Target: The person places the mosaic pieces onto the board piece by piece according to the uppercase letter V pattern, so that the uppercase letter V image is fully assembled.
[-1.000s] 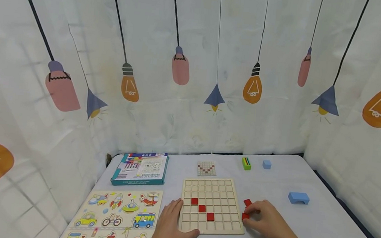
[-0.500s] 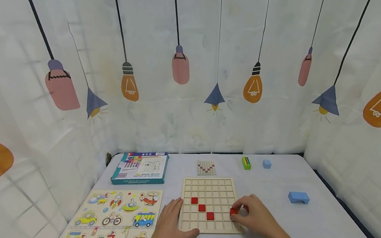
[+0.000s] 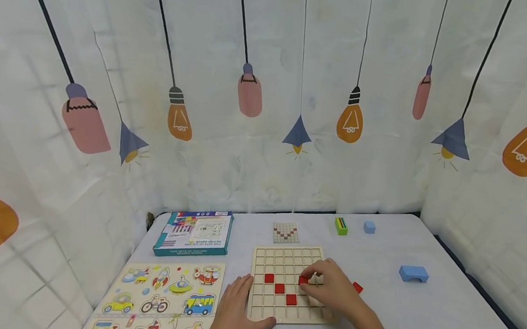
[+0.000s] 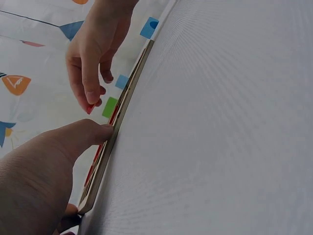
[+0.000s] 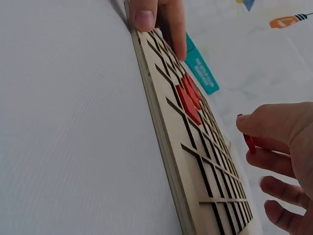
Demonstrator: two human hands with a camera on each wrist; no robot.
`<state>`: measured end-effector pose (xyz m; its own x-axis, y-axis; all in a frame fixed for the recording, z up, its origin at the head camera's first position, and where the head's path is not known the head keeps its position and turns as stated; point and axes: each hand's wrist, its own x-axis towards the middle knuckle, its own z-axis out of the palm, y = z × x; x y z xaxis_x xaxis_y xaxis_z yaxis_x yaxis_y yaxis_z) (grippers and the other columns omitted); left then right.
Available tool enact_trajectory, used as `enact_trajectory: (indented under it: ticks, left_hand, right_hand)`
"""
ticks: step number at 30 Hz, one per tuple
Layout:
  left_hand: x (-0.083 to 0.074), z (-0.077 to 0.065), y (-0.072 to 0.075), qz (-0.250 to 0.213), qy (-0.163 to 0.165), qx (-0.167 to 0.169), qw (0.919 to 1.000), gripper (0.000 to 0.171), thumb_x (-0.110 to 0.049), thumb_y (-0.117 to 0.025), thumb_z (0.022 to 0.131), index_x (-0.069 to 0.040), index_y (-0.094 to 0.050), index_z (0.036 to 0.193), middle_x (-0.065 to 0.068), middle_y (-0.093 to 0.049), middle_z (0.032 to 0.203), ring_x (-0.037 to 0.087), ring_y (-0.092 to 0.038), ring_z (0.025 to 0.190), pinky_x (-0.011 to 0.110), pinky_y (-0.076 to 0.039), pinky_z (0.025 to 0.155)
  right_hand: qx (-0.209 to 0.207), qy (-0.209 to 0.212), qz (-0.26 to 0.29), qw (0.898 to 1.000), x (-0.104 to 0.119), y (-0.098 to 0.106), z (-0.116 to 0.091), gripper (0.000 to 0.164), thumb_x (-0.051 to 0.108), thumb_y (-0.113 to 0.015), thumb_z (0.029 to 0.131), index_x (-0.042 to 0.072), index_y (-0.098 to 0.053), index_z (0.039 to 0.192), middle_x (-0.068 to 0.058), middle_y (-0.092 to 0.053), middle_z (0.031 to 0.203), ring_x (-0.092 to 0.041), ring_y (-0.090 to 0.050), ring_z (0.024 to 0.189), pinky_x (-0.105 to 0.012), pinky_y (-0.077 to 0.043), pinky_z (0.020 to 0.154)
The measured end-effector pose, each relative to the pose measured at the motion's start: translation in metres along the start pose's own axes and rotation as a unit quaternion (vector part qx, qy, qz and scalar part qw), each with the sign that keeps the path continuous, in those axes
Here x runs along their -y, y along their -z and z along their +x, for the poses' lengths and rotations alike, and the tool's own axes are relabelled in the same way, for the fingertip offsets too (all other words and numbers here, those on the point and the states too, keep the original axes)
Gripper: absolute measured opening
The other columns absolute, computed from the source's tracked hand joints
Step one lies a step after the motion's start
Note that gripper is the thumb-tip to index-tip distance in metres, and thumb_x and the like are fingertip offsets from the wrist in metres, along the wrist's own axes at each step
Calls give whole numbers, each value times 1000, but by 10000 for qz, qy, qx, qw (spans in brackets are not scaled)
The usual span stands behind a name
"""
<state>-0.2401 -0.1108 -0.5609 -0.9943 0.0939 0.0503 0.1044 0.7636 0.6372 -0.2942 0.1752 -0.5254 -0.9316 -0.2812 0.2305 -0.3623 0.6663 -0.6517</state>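
Note:
A square wooden grid board (image 3: 266,261) lies flat on the table, with red square tiles (image 3: 279,288) set in a diagonal row of cells. My left hand (image 3: 239,314) rests at its near left corner, fingers along the left edge and thumb (image 4: 93,132) on the near edge. Above the board's right half, my right hand (image 3: 330,288) pinches another red tile (image 5: 248,139) between thumb and fingers, its remaining fingers loosely curled. In the right wrist view this tile is held clear of the board. One loose red tile (image 3: 358,287) shows just beyond the right wrist.
A small pattern card (image 3: 285,233) lies behind the board. Left are a flat teal box (image 3: 193,234) and a vehicle puzzle board (image 3: 163,286). Back right stand a green striped block (image 3: 340,226), a blue cube (image 3: 369,227) and a blue arch block (image 3: 414,274).
My right hand has taken a red tile from beside the board's right edge and carried it left over the grid. The left hand has stayed in place.

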Motion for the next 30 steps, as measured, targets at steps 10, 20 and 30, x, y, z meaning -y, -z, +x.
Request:
enact_trajectory:
  ticks: [10,20,30]
  left_hand:
    - [-1,0,1,-14,88,41,10000,129,-84,-86,71,-8,-46,168,14,-47,173,47,-35,165,73,-30,135]
    - [-1,1,0,31,67,-8,10000,128,-83,-87,70,-9,-48,166,13,-48,172,44,-38,163,72,-33,134]
    - [0,2,0,-8,141,115,9998,128,-84,-85,71,-9,-47,167,14,-47,173,46,-35,165,73,-30,135]
  right_hand:
    - [109,396,63,9991,8,-24,27,13,29,-89,95,27,-85,107,20,-75,101,-14,-63,108,-35,-60,94]
    - [-77,335,82,9994,17,-42,41,15,29,-90,95,26,-86,109,17,-76,104,-14,-63,109,-33,-61,92]
    - [41,131,59,9999,30,-64,62,18,38,-86,98,28,-86,113,18,-77,109,-11,-62,112,-35,-62,95]
